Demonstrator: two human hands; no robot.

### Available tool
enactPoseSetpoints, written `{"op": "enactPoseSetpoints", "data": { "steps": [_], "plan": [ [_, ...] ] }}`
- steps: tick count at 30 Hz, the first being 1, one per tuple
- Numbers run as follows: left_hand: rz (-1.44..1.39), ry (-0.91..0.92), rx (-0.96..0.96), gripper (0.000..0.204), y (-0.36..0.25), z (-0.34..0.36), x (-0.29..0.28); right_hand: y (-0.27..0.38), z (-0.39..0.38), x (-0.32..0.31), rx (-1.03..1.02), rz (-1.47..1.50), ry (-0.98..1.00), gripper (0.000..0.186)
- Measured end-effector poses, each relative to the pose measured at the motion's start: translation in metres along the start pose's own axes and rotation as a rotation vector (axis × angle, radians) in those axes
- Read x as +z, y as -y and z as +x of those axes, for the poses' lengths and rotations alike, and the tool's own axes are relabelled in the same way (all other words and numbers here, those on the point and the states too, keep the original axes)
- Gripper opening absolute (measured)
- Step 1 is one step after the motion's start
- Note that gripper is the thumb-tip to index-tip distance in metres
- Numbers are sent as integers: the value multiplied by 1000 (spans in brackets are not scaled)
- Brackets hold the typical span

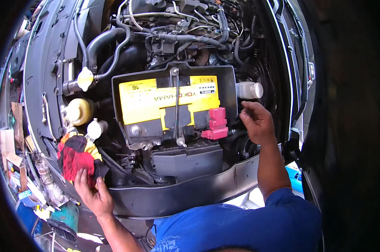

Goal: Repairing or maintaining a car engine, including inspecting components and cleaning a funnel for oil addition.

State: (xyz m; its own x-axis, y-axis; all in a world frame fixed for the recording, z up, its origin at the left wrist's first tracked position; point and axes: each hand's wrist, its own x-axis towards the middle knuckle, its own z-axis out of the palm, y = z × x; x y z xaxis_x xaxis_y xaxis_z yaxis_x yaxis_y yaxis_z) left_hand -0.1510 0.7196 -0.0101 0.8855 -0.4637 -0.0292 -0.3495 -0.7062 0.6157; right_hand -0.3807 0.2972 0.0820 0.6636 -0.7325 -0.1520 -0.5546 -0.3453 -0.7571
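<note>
The left hand (91,194) rested on the front lip of the engine bay (185,195) at its left end, fingers spread flat and holding nothing, fingertips touching a red, yellow and black rag (76,156) bunched there. The right hand (257,122) hovered at the right side of the bay, fingers loosely curled and empty, just beside the right edge of the battery tray (230,90). The yellow-topped battery (166,101) sat in the tray at the bay's centre, crossed by a metal hold-down bar (177,107). A red terminal cover (216,124) stood at the battery's right front corner, near the right hand. A white cap (250,90) lay beyond those fingers.
</note>
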Motion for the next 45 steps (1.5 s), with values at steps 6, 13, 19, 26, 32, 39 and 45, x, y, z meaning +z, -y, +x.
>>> {"op": "enactPoseSetpoints", "data": {
  "steps": [6, 13, 19, 26, 32, 39, 45],
  "plan": [
    [166, -103, 128, 35, 13, -2, 0, 61, -48, 50, -212, -98, 323, 27],
    [-245, -44, -94, 37, 13, 13, 7, 78, -95, 66, -297, -202, 365, 29],
    [64, -188, 32, 38, 9, 22, 26, 14, -16, -13, -177, -464, -356, 29],
    [120, -310, 49, 36, 0, 31, 27, -136, 146, -206, -109, -1371, -874, 39],
    [293, -269, -34, 33, -12, 28, 31, -149, 155, -213, -283, -1356, -582, 28],
    [195, -289, -46, 21, -14, 31, 26, -115, 153, -203, -10, -832, -697, 49],
    [130, -295, -68, 23, -2, 30, 25, -109, 149, -191, -270, -1144, -883, 48]
  ]
}}
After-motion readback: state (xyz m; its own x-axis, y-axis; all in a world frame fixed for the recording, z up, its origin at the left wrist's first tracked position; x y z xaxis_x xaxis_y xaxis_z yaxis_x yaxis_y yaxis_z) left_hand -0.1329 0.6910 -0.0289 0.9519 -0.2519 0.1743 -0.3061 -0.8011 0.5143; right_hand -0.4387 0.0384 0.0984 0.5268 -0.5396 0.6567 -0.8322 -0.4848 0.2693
